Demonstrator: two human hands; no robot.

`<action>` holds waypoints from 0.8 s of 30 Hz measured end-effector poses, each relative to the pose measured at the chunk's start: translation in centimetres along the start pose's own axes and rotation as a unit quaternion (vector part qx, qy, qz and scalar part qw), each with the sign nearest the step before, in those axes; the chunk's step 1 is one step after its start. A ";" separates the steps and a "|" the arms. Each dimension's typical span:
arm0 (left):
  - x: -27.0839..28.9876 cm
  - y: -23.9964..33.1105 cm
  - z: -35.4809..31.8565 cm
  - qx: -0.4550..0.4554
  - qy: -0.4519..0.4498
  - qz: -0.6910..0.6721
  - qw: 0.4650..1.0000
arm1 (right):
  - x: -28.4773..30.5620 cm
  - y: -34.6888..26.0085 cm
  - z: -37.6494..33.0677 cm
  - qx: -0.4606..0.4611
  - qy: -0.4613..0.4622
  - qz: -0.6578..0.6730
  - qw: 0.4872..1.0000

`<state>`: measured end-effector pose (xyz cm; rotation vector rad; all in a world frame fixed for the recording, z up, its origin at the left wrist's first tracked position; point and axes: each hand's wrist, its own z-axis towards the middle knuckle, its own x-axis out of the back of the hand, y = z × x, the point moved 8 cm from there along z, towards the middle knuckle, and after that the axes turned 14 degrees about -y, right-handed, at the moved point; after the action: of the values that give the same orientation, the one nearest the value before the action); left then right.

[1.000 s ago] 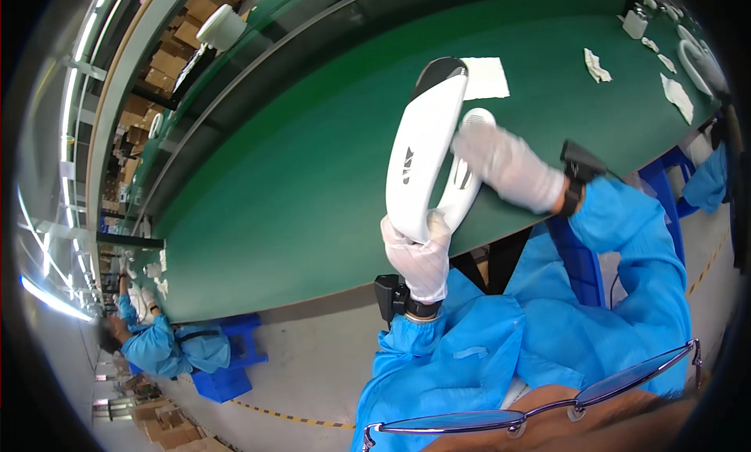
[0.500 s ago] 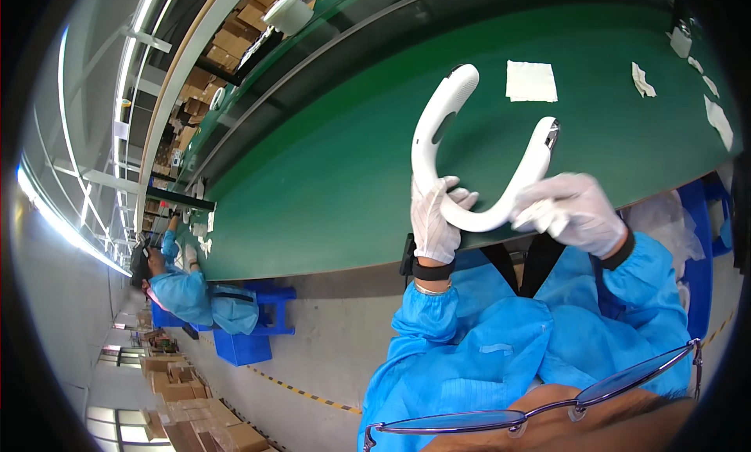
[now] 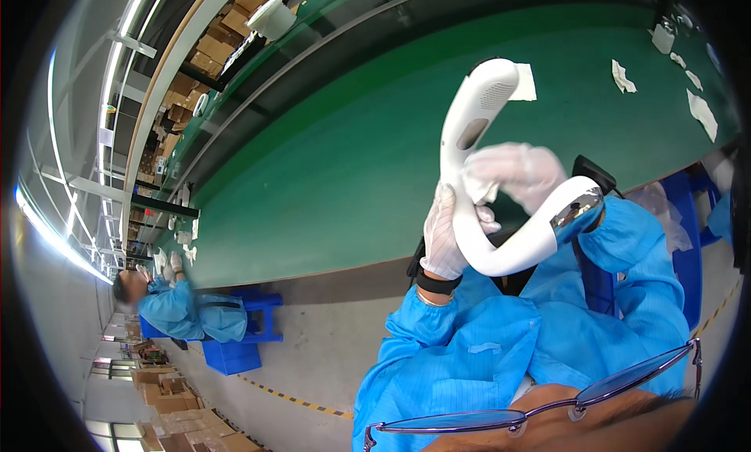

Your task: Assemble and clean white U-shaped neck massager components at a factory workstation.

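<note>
My left hand (image 3: 444, 237), in a white glove, grips a white U-shaped neckband device (image 3: 501, 256) near its bend, holding it tilted above the table's near edge. The device's far end has a dotted grille, and an oval grey window sits on its inner side. Its near end carries a shiny, mirror-like plate. My right hand (image 3: 522, 170), gloved and blurred by motion, reaches behind the near arm and presses against the inside of the far arm. Its fingers are closed on what looks like a white cloth (image 3: 482, 190), mostly hidden.
On the green table (image 3: 336, 178) lie a square white cloth (image 3: 526, 82) behind the device and crumpled white pieces (image 3: 623, 76) further right. A co-worker in blue (image 3: 170, 305) sits at the left. Blue stools (image 3: 262, 315) and cardboard boxes (image 3: 168, 385) stand beyond.
The device has come nearer and turned, showing the shiny plate more fully. My right hand has moved left from the near arm to inside the far arm.
</note>
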<state>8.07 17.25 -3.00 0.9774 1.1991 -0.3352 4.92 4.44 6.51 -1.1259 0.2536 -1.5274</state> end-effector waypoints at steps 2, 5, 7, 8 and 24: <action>0.4 -0.7 -0.4 -0.006 0.070 -0.041 0.997 | -2.6 1.6 0.2 -0.055 -0.074 0.006 0.996; 1.1 -0.7 -0.7 -0.023 0.023 0.030 0.999 | -3.7 1.6 0.6 -0.016 -0.131 -0.126 0.983; 1.2 -0.5 -0.5 -0.019 0.032 -0.012 0.999 | -4.3 1.7 1.1 0.013 -0.177 -0.203 0.963; 0.9 -0.2 -0.3 -0.029 -0.050 0.002 0.998 | -3.6 0.1 1.1 0.130 -0.138 -0.329 0.925; -0.3 0.6 0.3 0.042 -0.017 0.094 0.995 | -4.4 -0.8 0.7 0.106 -0.146 -0.137 0.974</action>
<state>8.52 17.28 -2.46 1.1435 1.0603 -0.2534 4.45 8.71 5.24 -1.2296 -0.2706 -1.5592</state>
